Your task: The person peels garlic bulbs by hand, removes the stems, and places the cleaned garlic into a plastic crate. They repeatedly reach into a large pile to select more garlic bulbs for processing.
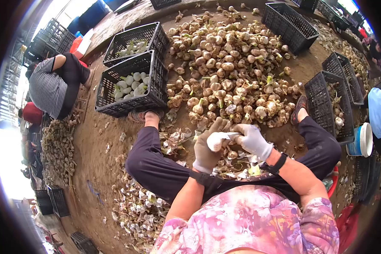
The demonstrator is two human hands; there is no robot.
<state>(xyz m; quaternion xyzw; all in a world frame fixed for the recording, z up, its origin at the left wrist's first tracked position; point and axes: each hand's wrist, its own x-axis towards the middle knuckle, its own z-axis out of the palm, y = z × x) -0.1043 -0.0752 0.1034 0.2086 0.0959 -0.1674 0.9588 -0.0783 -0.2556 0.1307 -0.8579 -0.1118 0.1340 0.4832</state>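
Note:
My left hand (206, 148), in a soiled glove, is closed around a peeled white garlic bulb (215, 142). My right hand (254, 141), in a paler glove, pinches at the stem end of the same bulb; whether it also holds a small tool is hidden. Just beyond both hands spreads a heap of unpeeled garlic (228, 65) with brown skins and cut stems. Loose skins (241, 165) lie on the ground below the hands, between my legs.
Left of the heap stands a black crate (131, 108) with white bulbs, another crate (133, 36) behind it. More crates (330, 106) and a white bucket (360, 139) are at right. A person in a striped shirt (48, 91) bends over at left, beside more garlic (58, 146).

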